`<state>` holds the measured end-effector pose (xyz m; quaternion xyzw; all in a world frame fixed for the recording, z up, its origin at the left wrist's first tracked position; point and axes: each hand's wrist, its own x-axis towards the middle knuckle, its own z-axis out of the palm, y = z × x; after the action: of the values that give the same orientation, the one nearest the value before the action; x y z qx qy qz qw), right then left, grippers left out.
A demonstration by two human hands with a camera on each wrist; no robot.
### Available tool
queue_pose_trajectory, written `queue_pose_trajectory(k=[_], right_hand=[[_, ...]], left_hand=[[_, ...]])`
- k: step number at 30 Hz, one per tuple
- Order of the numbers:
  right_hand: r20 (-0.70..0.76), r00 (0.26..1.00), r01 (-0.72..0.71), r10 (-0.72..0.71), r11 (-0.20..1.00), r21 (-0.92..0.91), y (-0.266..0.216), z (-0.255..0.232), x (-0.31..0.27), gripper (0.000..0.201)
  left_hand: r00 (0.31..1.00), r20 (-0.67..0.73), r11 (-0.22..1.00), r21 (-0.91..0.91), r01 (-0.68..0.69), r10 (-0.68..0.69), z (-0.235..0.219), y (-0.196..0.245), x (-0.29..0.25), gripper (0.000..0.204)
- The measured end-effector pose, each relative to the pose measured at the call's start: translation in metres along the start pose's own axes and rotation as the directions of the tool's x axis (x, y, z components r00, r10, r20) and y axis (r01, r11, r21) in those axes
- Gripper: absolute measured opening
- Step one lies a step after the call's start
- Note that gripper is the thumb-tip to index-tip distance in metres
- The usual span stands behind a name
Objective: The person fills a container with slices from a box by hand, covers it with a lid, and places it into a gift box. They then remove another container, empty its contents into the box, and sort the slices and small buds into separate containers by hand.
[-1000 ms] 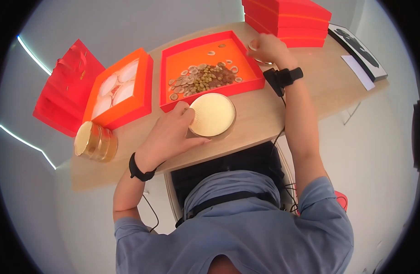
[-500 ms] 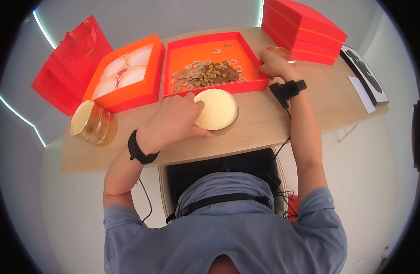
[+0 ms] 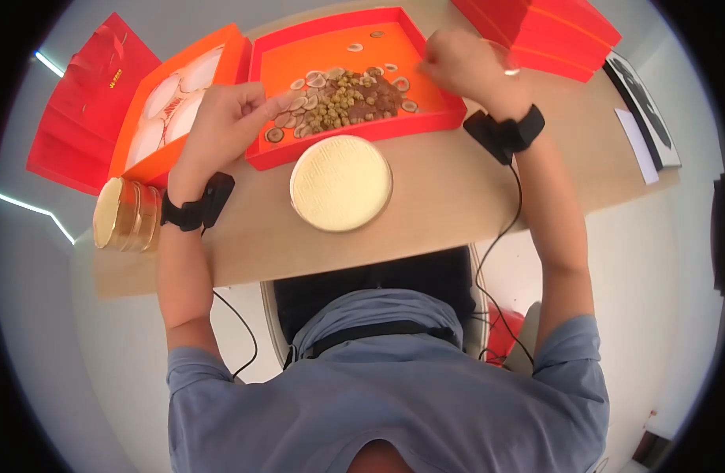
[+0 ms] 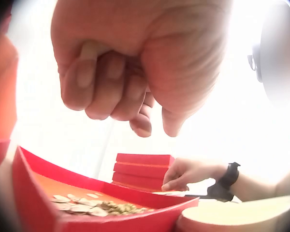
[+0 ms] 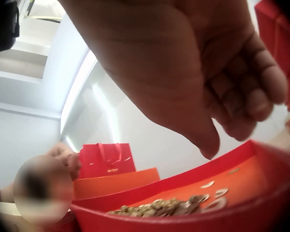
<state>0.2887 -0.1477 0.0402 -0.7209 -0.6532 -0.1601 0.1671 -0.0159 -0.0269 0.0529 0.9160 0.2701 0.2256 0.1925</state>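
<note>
My left hand (image 3: 224, 122) is raised over the left side of a shallow red box (image 3: 433, 122), thumb apart and fingers loosely curled in the left wrist view. Inside the box lie pale dried slices (image 3: 303, 102), yellowish-green dried buds (image 3: 339, 102) and a reddish-brown heap (image 3: 382, 98). My right hand (image 3: 469, 67) hovers by the box's right wall; its fingers bend loosely and no object shows between them. In front of the box stands a round container with a gold lid (image 3: 341, 183), untouched by either hand. Behind my right hand, a glass jar (image 3: 511, 71) is partly hidden.
At the left are stacked gold-topped jars (image 3: 130, 213), an orange-rimmed box (image 3: 238, 55) with round white inserts and a red gift bag (image 3: 87, 102). Stacked red boxes (image 3: 544, 35), a white paper (image 3: 637, 146) and a black-edged frame (image 3: 646, 110) stand at the right.
My left hand has let go of the gold-lidded container and risen left over the box. My right hand has left the glass jar and come over the box's right edge.
</note>
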Motion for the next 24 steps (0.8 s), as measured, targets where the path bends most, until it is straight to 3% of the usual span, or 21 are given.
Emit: queue_pose_trajectory(k=[1,4,6,11,13,16,19,24], right_hand=[[0.041,0.998,0.052,-0.057,0.992,0.114,0.004,0.015,0.005,0.025],[0.428,0.903,-0.162,-0.012,0.916,0.367,-0.010,0.016,0.007,0.023],[0.345,0.938,-0.112,-0.034,0.912,0.395,-0.012,0.019,-0.002,0.024],[0.267,0.963,-0.151,0.041,0.901,0.408,-0.021,0.018,-0.003,0.030],[0.215,0.974,-0.161,0.074,0.892,0.422,-0.021,0.024,-0.006,0.037],[0.261,0.955,-0.242,0.140,0.876,0.418,-0.026,0.022,-0.004,0.040],[0.252,0.956,-0.227,0.149,0.922,0.313,-0.026,0.025,-0.004,0.041],[0.203,0.973,-0.178,0.112,0.921,0.348,-0.027,0.023,-0.005,0.040]], left_hand=[[1.000,0.010,0.999,0.051,-0.017,0.017,0.003,-0.004,0.002,0.035],[0.997,0.036,0.986,0.150,-0.073,0.069,0.013,-0.015,0.000,0.036],[0.992,0.047,0.981,0.149,-0.124,0.118,0.017,-0.020,0.000,0.035],[0.995,0.046,0.962,0.255,-0.096,0.087,0.020,-0.025,-0.001,0.019],[0.997,0.020,0.974,0.213,-0.073,0.070,0.022,-0.028,-0.001,0.016],[0.999,0.018,0.967,0.251,-0.044,0.040,0.026,-0.028,-0.003,0.015],[0.999,0.030,0.962,0.273,-0.022,0.014,0.028,-0.031,-0.002,0.015],[0.999,0.024,0.941,0.334,-0.045,0.040,0.029,-0.029,-0.003,0.016]])
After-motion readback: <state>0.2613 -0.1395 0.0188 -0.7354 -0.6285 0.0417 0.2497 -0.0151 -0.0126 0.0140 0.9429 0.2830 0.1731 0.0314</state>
